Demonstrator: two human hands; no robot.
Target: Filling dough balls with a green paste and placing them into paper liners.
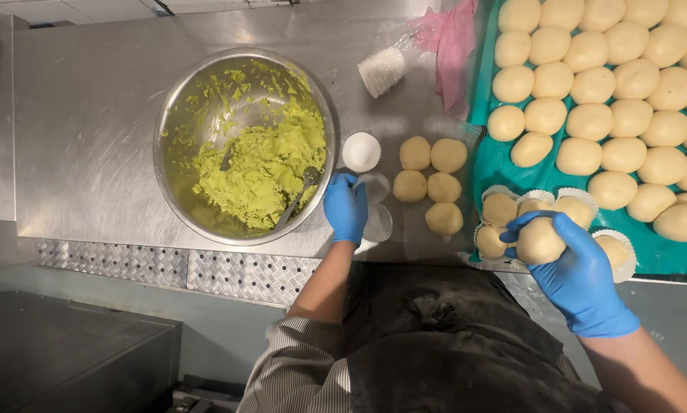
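My right hand (581,275), in a blue glove, holds a pale dough ball (540,242) above the near edge of a teal tray (490,157). My left hand (346,208), also gloved in blue, pinches a white paper cup liner (374,186) on the steel counter, right beside the rim of a metal bowl (177,115). The bowl holds green paste (263,164) and a spoon (297,195). Several dough balls (429,180) lie loose on the counter between my hands.
The teal tray carries many dough balls (611,115); a few at its near edge sit in white liners (500,208). A single liner (361,151), a stack of liners (382,70) and a pink cloth (452,42) lie on the counter (83,138).
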